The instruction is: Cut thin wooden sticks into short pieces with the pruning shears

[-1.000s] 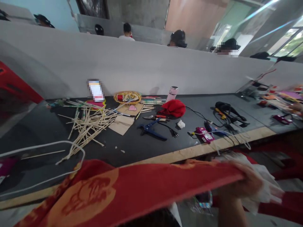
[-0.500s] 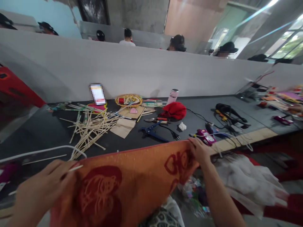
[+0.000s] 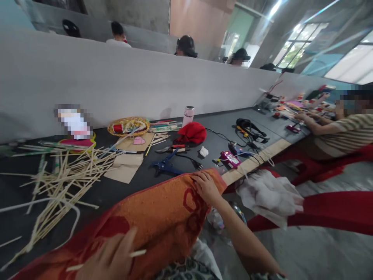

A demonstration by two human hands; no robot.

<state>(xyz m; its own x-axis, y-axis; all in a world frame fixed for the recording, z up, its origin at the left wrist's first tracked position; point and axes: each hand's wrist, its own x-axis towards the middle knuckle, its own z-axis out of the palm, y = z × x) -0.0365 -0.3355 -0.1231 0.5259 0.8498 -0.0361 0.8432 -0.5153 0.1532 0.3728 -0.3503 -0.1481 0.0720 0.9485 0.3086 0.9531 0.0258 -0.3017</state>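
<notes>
An orange towel (image 3: 157,206) with dark red heart patterns is draped over the table edge and hangs toward my lap. Near its right end, my right hand (image 3: 205,188) is closed on the cloth, which creases under the fingers. Low at the front, my left hand (image 3: 107,256) lies over the towel, blurred by motion. A short pale stick (image 3: 137,253) runs through its fingers, with both ends showing. Just beyond the towel are blue pliers (image 3: 167,165), and a crumpled white scrap (image 3: 203,151) is further right.
Wooden sticks (image 3: 67,175) are heaped at left, near a phone (image 3: 74,122). A wicker basket (image 3: 128,126), pink bottle (image 3: 188,115), red cloth (image 3: 190,133) and magenta device (image 3: 230,159) stand along the table. A white bag (image 3: 269,194) hangs at right. A person in a striped shirt (image 3: 346,132) sits farther right.
The view has swung right, bringing the seated person in. My left hand has left the towel's upper left edge and lies lower over the cloth. The towel's right end now rests on the table edge.
</notes>
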